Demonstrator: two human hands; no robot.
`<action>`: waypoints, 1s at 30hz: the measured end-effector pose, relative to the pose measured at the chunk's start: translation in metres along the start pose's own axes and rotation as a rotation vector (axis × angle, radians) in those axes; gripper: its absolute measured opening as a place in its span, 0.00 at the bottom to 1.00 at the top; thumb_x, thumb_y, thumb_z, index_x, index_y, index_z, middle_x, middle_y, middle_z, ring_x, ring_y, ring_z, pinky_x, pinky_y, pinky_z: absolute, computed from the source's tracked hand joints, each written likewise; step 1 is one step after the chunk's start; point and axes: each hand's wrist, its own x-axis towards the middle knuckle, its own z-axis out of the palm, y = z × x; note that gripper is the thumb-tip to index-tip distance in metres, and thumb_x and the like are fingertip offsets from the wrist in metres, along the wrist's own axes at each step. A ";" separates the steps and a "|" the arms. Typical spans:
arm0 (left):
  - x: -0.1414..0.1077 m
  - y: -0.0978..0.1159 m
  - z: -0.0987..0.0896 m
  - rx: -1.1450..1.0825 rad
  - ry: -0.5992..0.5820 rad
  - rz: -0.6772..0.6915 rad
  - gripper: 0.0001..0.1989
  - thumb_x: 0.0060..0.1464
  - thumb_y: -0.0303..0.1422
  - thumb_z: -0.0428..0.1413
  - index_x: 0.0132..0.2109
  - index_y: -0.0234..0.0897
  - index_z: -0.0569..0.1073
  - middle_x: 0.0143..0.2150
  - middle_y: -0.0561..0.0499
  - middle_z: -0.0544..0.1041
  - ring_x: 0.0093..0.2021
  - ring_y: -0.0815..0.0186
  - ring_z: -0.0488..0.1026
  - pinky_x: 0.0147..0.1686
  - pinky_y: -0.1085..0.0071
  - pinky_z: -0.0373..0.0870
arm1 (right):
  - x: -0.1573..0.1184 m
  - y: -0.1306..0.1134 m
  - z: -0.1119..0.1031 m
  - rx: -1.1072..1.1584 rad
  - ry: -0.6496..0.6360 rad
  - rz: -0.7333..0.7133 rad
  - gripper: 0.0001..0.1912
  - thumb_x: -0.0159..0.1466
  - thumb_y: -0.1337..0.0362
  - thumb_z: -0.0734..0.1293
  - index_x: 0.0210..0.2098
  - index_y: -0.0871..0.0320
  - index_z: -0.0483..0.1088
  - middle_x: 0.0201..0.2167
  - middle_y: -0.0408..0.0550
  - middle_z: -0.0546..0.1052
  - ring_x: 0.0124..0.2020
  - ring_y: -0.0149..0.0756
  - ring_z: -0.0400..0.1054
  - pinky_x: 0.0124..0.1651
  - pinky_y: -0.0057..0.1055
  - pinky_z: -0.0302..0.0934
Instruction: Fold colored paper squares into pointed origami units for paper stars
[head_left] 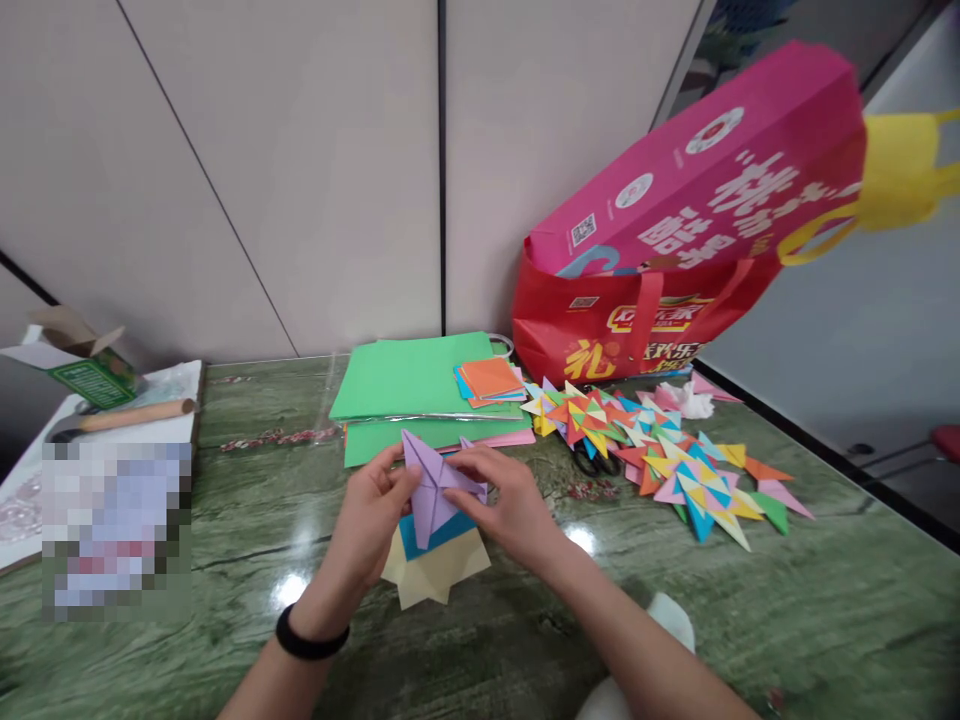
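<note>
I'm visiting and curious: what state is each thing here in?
Purple, pointed paper piece: folded, held by left hand and right hand
Beige pointed paper: lying flat
Green cardboard box: open
Printed red bag: standing
Magenta printed bag: tilted
Multicoloured paper stars: folded, heaped
Green paper sheets: stacked flat
Orange-topped square papers: stacked askew
Black looped scissor handles: partly covered
Wooden-handled tool: lying down

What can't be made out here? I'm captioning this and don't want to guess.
All in the head view:
- Left hand: some fingertips, behind the purple paper.
- Blue paper: upper part, under the purple paper.
- Black loops: what they belong to, hidden by paper stars.
- Pixelated patch: details, blurred by the mosaic.
- Yellow item: far end, cut off by the right edge.
</note>
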 end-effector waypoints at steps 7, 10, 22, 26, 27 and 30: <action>0.002 -0.002 -0.003 0.094 -0.010 0.097 0.18 0.43 0.31 0.60 0.43 0.34 0.69 0.38 0.45 0.79 0.32 0.63 0.75 0.27 0.73 0.68 | 0.000 0.001 0.004 0.125 0.055 0.214 0.10 0.61 0.63 0.61 0.30 0.59 0.72 0.27 0.46 0.75 0.28 0.32 0.67 0.28 0.25 0.58; 0.002 -0.002 -0.004 0.076 -0.029 0.096 0.18 0.42 0.30 0.60 0.43 0.34 0.68 0.37 0.45 0.79 0.34 0.62 0.75 0.28 0.73 0.68 | 0.000 0.002 0.004 0.210 0.061 0.307 0.11 0.60 0.61 0.61 0.27 0.61 0.71 0.23 0.44 0.72 0.24 0.30 0.63 0.25 0.24 0.55; 0.005 -0.004 -0.005 0.071 -0.014 0.098 0.16 0.41 0.31 0.63 0.40 0.33 0.72 0.34 0.48 0.80 0.27 0.69 0.73 0.27 0.75 0.68 | 0.003 -0.001 0.005 0.671 0.059 0.622 0.17 0.49 0.52 0.69 0.22 0.61 0.67 0.17 0.38 0.63 0.19 0.24 0.52 0.23 0.23 0.45; 0.005 -0.006 -0.006 0.133 -0.011 0.124 0.16 0.41 0.32 0.63 0.38 0.33 0.71 0.32 0.49 0.79 0.30 0.67 0.75 0.31 0.73 0.70 | 0.003 -0.001 0.005 0.786 0.031 0.678 0.17 0.47 0.54 0.71 0.26 0.61 0.68 0.19 0.39 0.68 0.19 0.24 0.56 0.23 0.23 0.48; 0.005 -0.006 -0.006 0.142 -0.011 0.130 0.16 0.41 0.33 0.63 0.39 0.33 0.70 0.31 0.49 0.79 0.29 0.66 0.75 0.30 0.73 0.70 | 0.002 -0.001 0.005 0.781 0.037 0.668 0.16 0.47 0.55 0.72 0.28 0.61 0.68 0.20 0.39 0.69 0.20 0.24 0.57 0.23 0.23 0.50; 0.004 -0.005 -0.006 0.171 0.009 0.143 0.20 0.41 0.33 0.63 0.43 0.35 0.68 0.30 0.50 0.79 0.28 0.64 0.76 0.28 0.72 0.71 | 0.002 0.002 0.006 0.709 0.025 0.607 0.15 0.50 0.58 0.70 0.32 0.60 0.67 0.20 0.40 0.70 0.20 0.26 0.60 0.24 0.23 0.52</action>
